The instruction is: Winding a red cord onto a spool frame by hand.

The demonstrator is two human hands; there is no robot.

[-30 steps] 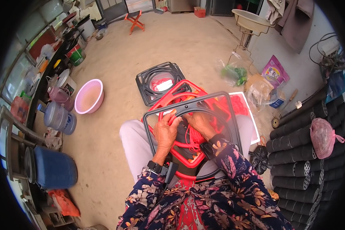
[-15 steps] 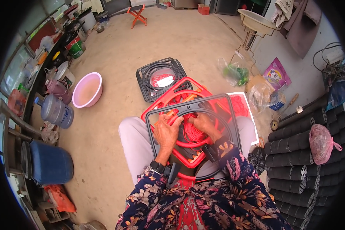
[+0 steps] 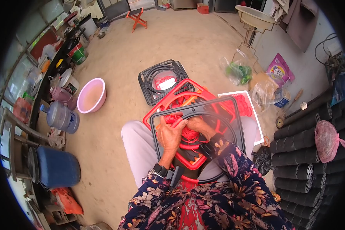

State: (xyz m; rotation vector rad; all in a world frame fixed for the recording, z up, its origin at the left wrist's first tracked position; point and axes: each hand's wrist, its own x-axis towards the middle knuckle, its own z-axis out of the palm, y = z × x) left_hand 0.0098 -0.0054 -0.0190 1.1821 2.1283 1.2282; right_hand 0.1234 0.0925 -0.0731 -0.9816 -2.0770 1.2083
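Left hand: the left hand (image 3: 171, 132) lies on the red cord (image 3: 186, 134) inside the black frame (image 3: 197, 111), fingers curled closed around a red strand near the frame's upper left corner.
Right hand: the right hand (image 3: 199, 124) sits just beside it, fingers bent down into the same bundle; whether they actually pinch a strand is hidden, so I cannot tell its grip.
Black frame: a square plastic frame with a round opening, resting tilted across the person's lap on top of a red frame (image 3: 168, 105) of the same shape.
Red cord: packed in loops inside the round opening, touching both hands.
Handling, as a judgement: the frames look stiff, light and smooth, best taken by the rim or a corner; the cord looks soft and springy, likely to slip loose unless pinched firmly, a strand at a time.
Floor nearby: another black frame (image 3: 147, 82) lies flat ahead of the knees, a white tray (image 3: 255, 115) of red pieces to the right, a pink basin (image 3: 91, 96) and a water jug (image 3: 61, 118) to the left.
Right edge: stacked dark tubes (image 3: 299, 153).
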